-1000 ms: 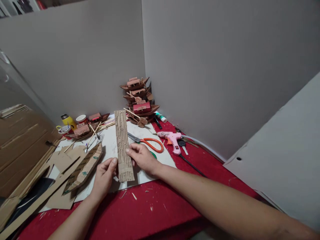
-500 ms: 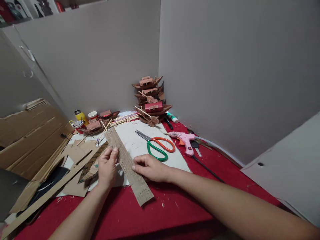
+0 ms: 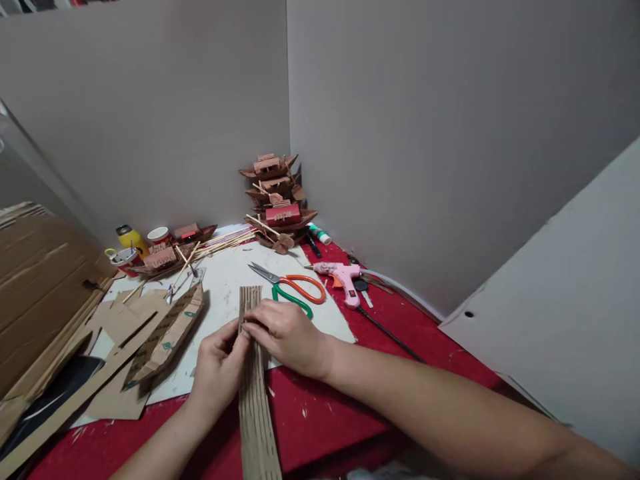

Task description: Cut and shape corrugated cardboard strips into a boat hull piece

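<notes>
A long strip of corrugated cardboard (image 3: 256, 413), its ridged side showing, runs from the middle of the table down past its front edge. My left hand (image 3: 223, 363) pinches the strip's left edge. From the right, my right hand (image 3: 290, 337) has its fingers closed on the strip near its far end, touching the left fingertips. Scissors (image 3: 290, 283) with orange and green handles lie just beyond my right hand. Left of my left hand is a cardboard boat hull (image 3: 173, 333).
A pink glue gun (image 3: 345, 277) lies at the right with its cord. Stacked model boats (image 3: 283, 215) stand in the back corner. Cardboard pieces (image 3: 123, 323), two cups, a yellow bottle (image 3: 133, 241) and thin sticks (image 3: 233, 241) occupy the left and back.
The strip has turned from slanted to nearly upright in view and reaches nearer to me. My hands have come together on it. The view has shifted right, and the boat hull is now uncovered.
</notes>
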{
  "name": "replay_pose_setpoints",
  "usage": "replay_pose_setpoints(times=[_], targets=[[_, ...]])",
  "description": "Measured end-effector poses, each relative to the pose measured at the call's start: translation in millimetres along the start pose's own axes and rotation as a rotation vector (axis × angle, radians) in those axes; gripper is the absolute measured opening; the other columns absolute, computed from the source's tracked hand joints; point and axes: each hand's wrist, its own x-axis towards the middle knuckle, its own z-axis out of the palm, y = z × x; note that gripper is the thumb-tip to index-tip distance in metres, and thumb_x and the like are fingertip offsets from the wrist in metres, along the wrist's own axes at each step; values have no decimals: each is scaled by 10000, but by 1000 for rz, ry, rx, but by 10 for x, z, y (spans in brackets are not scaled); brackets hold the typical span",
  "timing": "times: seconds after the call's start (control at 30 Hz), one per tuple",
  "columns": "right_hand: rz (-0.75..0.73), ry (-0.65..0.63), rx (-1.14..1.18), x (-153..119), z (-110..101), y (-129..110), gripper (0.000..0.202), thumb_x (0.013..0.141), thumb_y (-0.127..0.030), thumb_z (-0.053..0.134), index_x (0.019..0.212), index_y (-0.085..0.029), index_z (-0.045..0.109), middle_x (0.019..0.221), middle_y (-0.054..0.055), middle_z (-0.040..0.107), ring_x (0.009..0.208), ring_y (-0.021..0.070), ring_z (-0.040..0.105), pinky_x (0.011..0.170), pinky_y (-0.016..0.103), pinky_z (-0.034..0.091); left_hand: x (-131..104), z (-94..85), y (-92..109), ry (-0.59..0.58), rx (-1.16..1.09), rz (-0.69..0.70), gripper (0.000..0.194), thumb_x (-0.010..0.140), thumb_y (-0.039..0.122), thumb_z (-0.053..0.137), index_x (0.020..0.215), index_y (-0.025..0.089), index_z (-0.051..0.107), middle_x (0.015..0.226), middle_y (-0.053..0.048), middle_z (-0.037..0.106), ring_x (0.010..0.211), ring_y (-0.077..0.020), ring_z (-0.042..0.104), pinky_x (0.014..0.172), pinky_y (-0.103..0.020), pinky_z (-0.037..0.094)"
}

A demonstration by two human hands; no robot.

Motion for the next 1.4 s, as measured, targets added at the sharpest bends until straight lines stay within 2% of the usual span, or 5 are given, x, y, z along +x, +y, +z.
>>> replay_pose_setpoints(times=[0.37,0.53,0.77,0.93,1.4], targets=[[80,-74,51,-31,-36,-73,134,874,-133,494,790,-137,599,723,63,642,673,151,592,642,238,464,-112,51,8,-14,205,108,218,874,242,497,934,145,683,804,-25,697,708,-154,604,675,-220,449],[122,-79,54,-18,18,7,117,815,-103,524,717,-158,558,671,27,594,627,133,537,601,225,420,-80,103,40,-52,30,-63,241,858,287,522,926,147,706,773,-22,698,718,-163,581,657,-219,440],[211,188,127,60,-130,127,129,836,-139,519,716,-164,559,623,-5,540,568,104,490,562,215,386,-3,46,38,-18,-318,-354,244,766,350,642,899,162,721,622,10,639,587,-118,528,553,-186,413],[206,107,258,31,-149,41,169,869,-170,459,731,-160,556,644,7,536,601,112,504,586,231,405,64,-33,-61,26,-489,-440,274,714,376,700,872,153,714,660,-10,663,564,-107,536,539,-186,425],[980,-319,920,95,-14,39,120,723,-251,596,726,-161,517,501,-69,504,385,60,468,333,143,352,70,-11,-40,-43,-483,-449,267,696,401,712,648,154,622,544,16,610,467,-81,489,447,-164,377]])
